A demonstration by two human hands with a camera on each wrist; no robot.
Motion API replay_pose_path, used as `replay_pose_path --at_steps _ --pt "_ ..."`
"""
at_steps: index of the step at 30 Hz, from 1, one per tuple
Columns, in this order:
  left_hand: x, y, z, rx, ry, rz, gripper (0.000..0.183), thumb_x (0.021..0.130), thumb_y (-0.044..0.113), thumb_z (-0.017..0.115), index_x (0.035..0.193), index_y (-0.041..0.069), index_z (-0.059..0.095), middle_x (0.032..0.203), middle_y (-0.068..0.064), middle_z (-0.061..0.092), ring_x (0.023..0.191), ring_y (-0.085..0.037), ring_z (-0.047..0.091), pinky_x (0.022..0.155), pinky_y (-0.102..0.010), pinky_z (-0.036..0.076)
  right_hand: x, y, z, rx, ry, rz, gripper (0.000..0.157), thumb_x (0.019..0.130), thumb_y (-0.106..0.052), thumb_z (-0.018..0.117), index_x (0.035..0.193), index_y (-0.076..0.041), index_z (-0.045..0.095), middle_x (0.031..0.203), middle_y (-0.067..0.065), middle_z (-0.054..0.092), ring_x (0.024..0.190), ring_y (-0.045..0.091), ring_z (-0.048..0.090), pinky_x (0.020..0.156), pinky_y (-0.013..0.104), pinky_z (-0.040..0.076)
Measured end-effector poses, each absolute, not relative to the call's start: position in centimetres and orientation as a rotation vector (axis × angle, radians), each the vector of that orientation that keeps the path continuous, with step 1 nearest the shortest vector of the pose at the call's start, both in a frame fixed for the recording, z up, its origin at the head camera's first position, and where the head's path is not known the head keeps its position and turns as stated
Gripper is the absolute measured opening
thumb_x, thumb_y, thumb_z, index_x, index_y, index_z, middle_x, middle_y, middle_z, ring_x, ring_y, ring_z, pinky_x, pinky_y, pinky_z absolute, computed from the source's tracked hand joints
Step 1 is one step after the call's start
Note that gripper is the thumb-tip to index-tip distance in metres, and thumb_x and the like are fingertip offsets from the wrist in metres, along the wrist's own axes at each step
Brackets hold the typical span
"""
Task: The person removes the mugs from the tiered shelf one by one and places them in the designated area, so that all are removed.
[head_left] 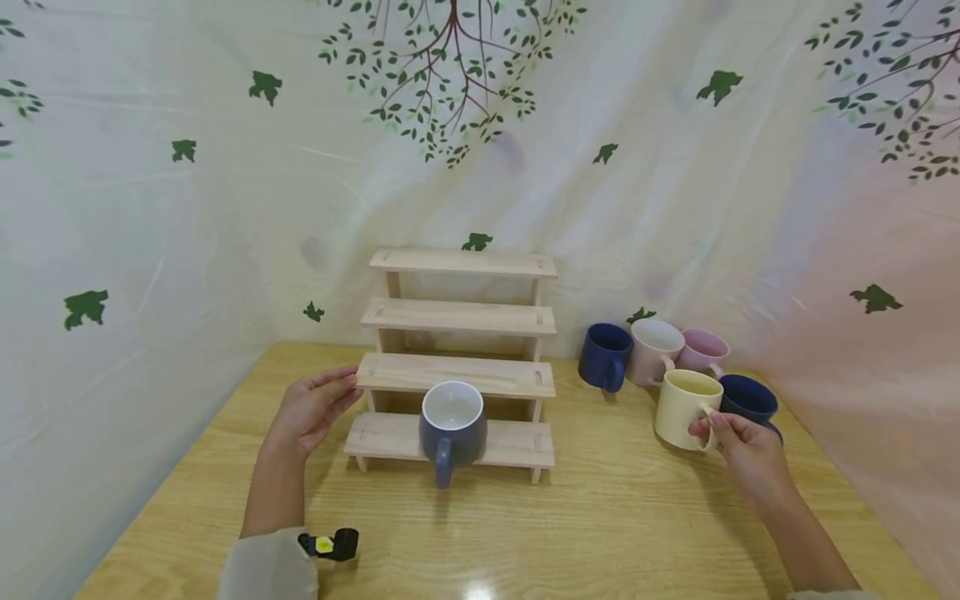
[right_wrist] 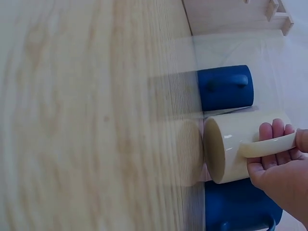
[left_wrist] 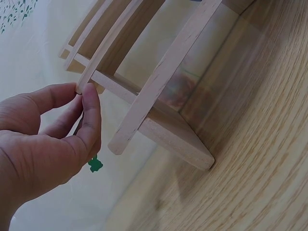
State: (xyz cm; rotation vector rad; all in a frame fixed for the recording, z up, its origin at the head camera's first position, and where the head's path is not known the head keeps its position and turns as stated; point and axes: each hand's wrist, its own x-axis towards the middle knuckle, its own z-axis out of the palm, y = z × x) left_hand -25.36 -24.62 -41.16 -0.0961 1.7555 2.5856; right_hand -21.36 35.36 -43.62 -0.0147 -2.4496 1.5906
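Note:
A light wooden four-step display stand (head_left: 465, 375) stands mid-table. My left hand (head_left: 313, 408) is at its left side; in the left wrist view, the thumb and index finger (left_wrist: 57, 96) pinch the end of the second step from the bottom. On the lowest step sits a grey-blue mug (head_left: 453, 437), white inside, handle toward me. To the right, my right hand (head_left: 750, 458) grips the handle of a pale yellow mug (head_left: 682, 412), which is upright. The right wrist view shows fingers (right_wrist: 277, 127) inside the handle, the thumb over it.
Behind and beside the yellow mug stand a dark blue mug (head_left: 600, 354), a pale pink mug (head_left: 651, 354), a pink mug (head_left: 705, 346) and another dark blue mug (head_left: 750, 398). A leaf-printed cloth (head_left: 525, 192) hangs around the wooden table (head_left: 585, 517).

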Motion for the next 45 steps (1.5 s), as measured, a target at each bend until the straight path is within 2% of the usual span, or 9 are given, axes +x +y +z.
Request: replay_pose_path --at_steps 6,12,18,25,32,39,45 --pt "-25.5 -24.6 -41.2 -0.088 1.735 2.603 0.019 0.099 -0.006 0.062 0.108 0.001 0.077 0.105 -0.005 0.072 0.093 -0.014 0.073 0.092 -0.026 0.06 -21.4 35.8 -43.6 0.055 -2.462 1.725 0.05 0.109 -0.031 0.051 0.113 0.017 0.065 0.095 -0.004 0.075 0.094 -0.002 0.065 0.081 0.009 0.054" --pt "-25.6 -24.6 -41.1 -0.095 1.723 2.605 0.02 0.099 -0.007 0.061 0.106 0.002 0.078 0.104 -0.005 0.072 0.092 -0.014 0.073 0.091 -0.025 0.061 -21.2 36.2 -43.5 0.165 -2.503 1.821 0.043 0.11 -0.022 0.051 0.109 0.02 0.063 0.097 0.002 0.073 0.095 0.004 0.068 0.083 0.013 0.056" --pt "-25.5 -24.6 -41.1 -0.11 1.715 2.611 0.021 0.099 -0.007 0.062 0.104 0.004 0.079 0.105 -0.004 0.072 0.092 -0.014 0.073 0.091 -0.025 0.061 -21.2 36.7 -43.6 0.179 -2.58 1.799 0.036 0.11 -0.017 0.05 0.104 0.015 0.065 0.099 0.01 0.072 0.095 0.008 0.068 0.084 0.022 0.061" --pt "-25.5 -24.6 -41.2 -0.115 1.71 2.607 0.02 0.1 -0.006 0.061 0.105 0.003 0.078 0.105 -0.005 0.071 0.093 -0.014 0.073 0.091 -0.025 0.06 -21.6 37.0 -43.5 0.186 -2.576 1.808 0.033 0.11 -0.014 0.05 0.104 0.015 0.065 0.096 0.005 0.072 0.092 0.008 0.068 0.082 0.023 0.062" --pt "-25.5 -24.5 -41.2 -0.109 1.721 2.599 0.02 0.1 -0.006 0.061 0.108 0.002 0.077 0.106 -0.005 0.071 0.094 -0.014 0.072 0.093 -0.026 0.06 -21.5 37.3 -43.3 0.139 -2.6 1.822 0.036 0.11 -0.017 0.051 0.109 0.018 0.064 0.101 0.007 0.073 0.094 0.009 0.07 0.084 0.025 0.062" --pt "-25.4 -24.5 -41.0 -0.105 1.728 2.591 0.019 0.1 -0.005 0.062 0.11 0.001 0.077 0.106 -0.005 0.071 0.093 -0.014 0.072 0.093 -0.025 0.06 -21.2 37.5 -42.7 0.114 -2.768 1.512 0.041 0.109 -0.021 0.054 0.115 0.019 0.062 0.104 0.012 0.073 0.089 0.007 0.069 0.08 0.022 0.062" --pt "-25.2 -24.5 -41.0 -0.108 1.724 2.602 0.019 0.099 -0.006 0.062 0.11 0.0 0.077 0.105 -0.005 0.072 0.092 -0.014 0.072 0.091 -0.025 0.06 -21.1 36.7 -40.9 0.216 -2.861 0.857 0.036 0.106 -0.027 0.059 0.111 0.006 0.071 0.099 0.013 0.073 0.087 0.024 0.066 0.066 0.031 0.057"
